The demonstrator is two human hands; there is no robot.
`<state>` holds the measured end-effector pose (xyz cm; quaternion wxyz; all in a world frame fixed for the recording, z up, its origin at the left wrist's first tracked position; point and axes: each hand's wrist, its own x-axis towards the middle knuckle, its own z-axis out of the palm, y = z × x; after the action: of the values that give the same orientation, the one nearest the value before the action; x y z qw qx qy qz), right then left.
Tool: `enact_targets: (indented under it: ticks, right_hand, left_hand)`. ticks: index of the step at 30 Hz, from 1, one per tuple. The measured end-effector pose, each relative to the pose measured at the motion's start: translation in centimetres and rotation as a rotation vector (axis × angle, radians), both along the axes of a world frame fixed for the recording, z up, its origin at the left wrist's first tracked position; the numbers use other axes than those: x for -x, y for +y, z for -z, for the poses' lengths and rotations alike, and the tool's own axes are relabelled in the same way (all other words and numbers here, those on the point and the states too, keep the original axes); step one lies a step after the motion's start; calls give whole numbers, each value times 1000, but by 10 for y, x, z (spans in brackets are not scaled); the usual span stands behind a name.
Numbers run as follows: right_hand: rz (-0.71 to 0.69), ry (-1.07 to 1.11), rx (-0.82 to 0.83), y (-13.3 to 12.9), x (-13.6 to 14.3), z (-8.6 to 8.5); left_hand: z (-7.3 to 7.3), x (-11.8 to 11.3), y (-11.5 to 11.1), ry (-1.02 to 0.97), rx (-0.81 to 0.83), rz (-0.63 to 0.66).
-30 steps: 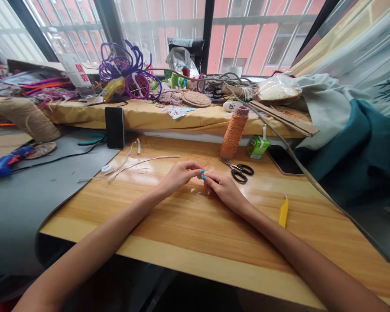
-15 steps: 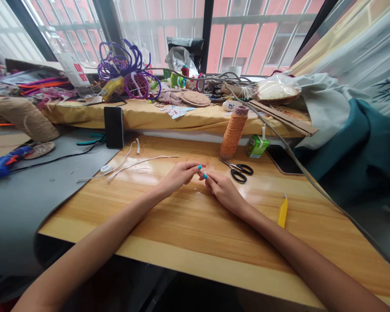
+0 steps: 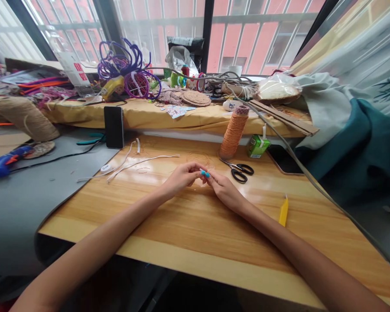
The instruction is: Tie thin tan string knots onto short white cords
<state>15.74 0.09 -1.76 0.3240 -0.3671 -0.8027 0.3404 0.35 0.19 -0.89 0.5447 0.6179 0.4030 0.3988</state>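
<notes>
Over the middle of the wooden table (image 3: 169,216), my left hand (image 3: 186,175) and my right hand (image 3: 225,187) meet fingertip to fingertip. Both are closed in a pinch, the thumbs with blue nails side by side. Whatever lies between the fingers is small, pale and mostly hidden, so its kind cannot be made out. Black-handled scissors (image 3: 238,172) lie just beyond my right hand. Behind them stands a cone of orange twine (image 3: 234,132). To the left of my left hand, white cords (image 3: 139,162) are spread on the wood.
A yellow cutter (image 3: 283,211) lies right of my right forearm. A green drink carton (image 3: 258,146) and a dark phone (image 3: 284,159) sit at the back right. Another phone (image 3: 114,127) leans upright at the back left. A blue glue gun (image 3: 8,162) rests far left. A grey cable (image 3: 292,154) crosses the right side.
My thumbs have come closer together, and the pale thing between the fingers shows less. My left hand has shifted slightly to the right. The things on the table lie as before.
</notes>
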Motion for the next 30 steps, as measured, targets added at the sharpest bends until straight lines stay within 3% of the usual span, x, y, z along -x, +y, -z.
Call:
enact_targets:
  ticks: [4,9,19,30]
  right_hand:
    - [-15,6,14,0,-1,0]
    - [-2,17,20,1,-2,2]
    - [40,46,76,-2,0,-4]
    - [91,232,261,6,-1,4]
  left_hand:
    - [-2,2,1,-41,116,17]
    - [-3,3,1,-90,145,13]
    - [-1,4,2,-73,59,-98]
    - [1,-4,-2,55,-88,-189]
